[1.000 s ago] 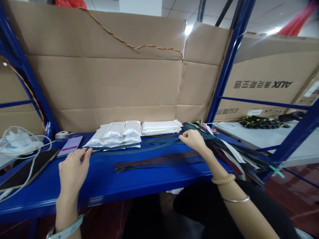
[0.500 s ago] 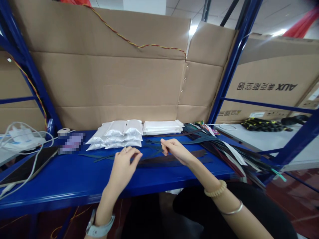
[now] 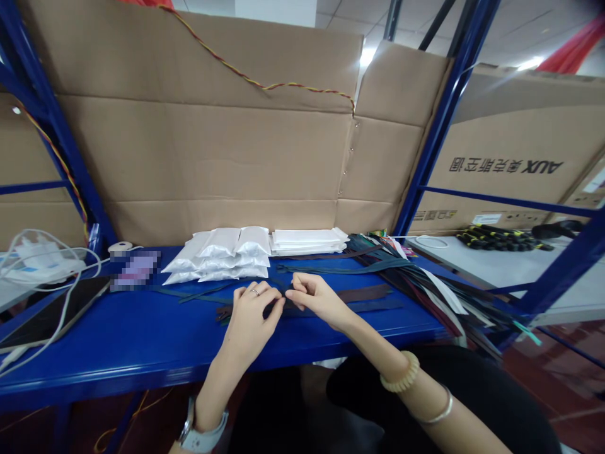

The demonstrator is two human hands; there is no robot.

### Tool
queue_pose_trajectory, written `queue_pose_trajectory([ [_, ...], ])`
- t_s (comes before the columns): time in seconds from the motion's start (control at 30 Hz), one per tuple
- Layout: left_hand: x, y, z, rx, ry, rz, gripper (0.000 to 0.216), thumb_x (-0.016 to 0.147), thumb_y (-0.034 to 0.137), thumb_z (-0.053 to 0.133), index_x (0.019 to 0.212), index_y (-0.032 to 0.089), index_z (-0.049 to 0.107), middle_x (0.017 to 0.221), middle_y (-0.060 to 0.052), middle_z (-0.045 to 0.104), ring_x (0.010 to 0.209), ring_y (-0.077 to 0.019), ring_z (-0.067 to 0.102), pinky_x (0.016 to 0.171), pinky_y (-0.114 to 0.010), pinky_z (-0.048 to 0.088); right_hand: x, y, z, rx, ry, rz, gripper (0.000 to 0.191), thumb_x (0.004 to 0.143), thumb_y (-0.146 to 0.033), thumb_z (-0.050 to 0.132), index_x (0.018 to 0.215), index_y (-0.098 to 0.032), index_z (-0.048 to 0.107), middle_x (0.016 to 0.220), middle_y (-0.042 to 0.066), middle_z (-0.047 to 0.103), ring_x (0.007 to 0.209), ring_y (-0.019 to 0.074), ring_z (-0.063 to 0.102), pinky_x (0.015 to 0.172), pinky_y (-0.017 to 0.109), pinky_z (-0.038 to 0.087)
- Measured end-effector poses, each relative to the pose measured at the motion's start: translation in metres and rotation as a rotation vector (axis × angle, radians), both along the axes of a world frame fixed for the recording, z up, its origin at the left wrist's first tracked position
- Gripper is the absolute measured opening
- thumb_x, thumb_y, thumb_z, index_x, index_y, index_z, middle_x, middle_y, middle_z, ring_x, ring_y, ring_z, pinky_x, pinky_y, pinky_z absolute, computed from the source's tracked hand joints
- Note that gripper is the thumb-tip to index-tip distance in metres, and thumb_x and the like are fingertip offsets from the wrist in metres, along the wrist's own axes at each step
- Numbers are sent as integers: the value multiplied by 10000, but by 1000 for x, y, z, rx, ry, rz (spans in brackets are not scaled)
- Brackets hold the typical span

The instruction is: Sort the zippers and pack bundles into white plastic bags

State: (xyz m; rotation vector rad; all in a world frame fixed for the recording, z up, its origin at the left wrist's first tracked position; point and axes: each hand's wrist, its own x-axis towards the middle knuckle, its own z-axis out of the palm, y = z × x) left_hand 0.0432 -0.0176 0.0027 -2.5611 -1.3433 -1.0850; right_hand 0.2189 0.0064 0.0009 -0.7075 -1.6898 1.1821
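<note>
My left hand [image 3: 255, 315] is closed in a pinch just above the blue table, thumb against the fingers. Close beside it, my right hand [image 3: 319, 299] is also pinched, the fingertips of both nearly meeting. A bit of dark zipper shows between them, mostly hidden by the fingers. Under and around the hands lie flat zippers: a brown one [image 3: 363, 292], a dark blue one [image 3: 378, 306] and a green one [image 3: 189, 295] at the left. Behind my right hand stretches a teal zipper [image 3: 331, 269].
Stacked silvery-white packets [image 3: 231, 252] and flat white packets [image 3: 309, 241] stand against the cardboard backing [image 3: 227, 151]. A large bundle of zippers [image 3: 425, 284] hangs off the right side. At left are a dark tablet [image 3: 57, 312], white cables [image 3: 70, 296] and a tape roll [image 3: 120, 247].
Both hands have come together: my left hand moved right, my right hand moved left and slightly down. The brown zipper's end now shows left of my left hand.
</note>
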Motion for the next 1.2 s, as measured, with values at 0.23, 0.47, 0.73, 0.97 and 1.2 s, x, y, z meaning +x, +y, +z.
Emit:
queue_pose_trajectory([
  [0.23,3,-4,3,108,147,42,219,904,190,431,739,196,575,763,-27,584,844,-204,491,736,-356,312,-2,0,-3,22,-3,38,242,812,-270,593,799,-217,358,618,-82,365,515,78,359,510,210,313],
  [0.47,0,-7,6,163,240,87,190,889,190,448,766,207,594,864,-53,607,869,-225,470,763,-401,296,-2,-1,-3,78,-104,-10,171,814,-263,571,871,-212,418,593,-83,375,519,82,348,523,210,292],
  [0.73,0,-5,6,78,195,73,183,871,171,434,735,209,551,816,-17,601,888,-223,468,830,-425,278,2,-7,10,156,-168,-71,169,788,-217,570,821,-208,405,585,-84,355,514,76,306,526,214,265],
  [0.97,-15,2,9,64,162,159,215,859,181,420,666,195,514,773,-18,621,873,-225,478,816,-423,269,29,5,25,116,-41,-205,216,736,-208,583,824,-221,386,507,-104,341,457,76,321,474,205,230],
  [1.2,-66,16,13,65,138,383,243,833,253,455,602,200,512,692,-14,621,854,-245,497,809,-431,264,98,8,57,190,14,-703,245,656,-183,562,785,-229,359,497,-92,386,410,73,307,442,217,202],
])
